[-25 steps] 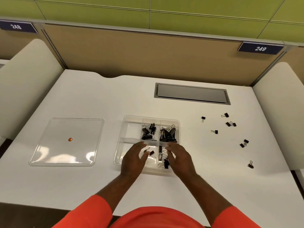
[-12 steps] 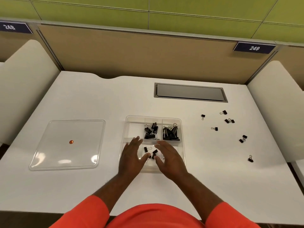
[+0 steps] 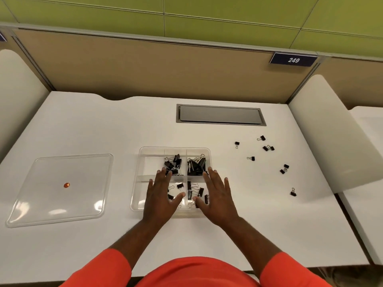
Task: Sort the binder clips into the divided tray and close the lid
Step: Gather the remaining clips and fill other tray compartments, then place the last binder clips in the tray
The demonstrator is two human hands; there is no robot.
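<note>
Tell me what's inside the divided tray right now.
The divided tray holds black binder clips in its middle and right compartments, far and near. The left compartments look empty. The left hand and right hand, both open, cover part of the near compartments.

At about 1 o'clock from where I sit, a dark blue plate (image 3: 293,60) fixed to the top rail of the tan partition (image 3: 157,67) behind my desk reads "249" in white numerals. At about 11 o'clock, on the same rail at the far left edge of what I see, the corner of a second dark blue plate (image 3: 2,37) shows, but it is cut off and I can read nothing on it. I see no other writing, brand or number anywhere before me.
</note>
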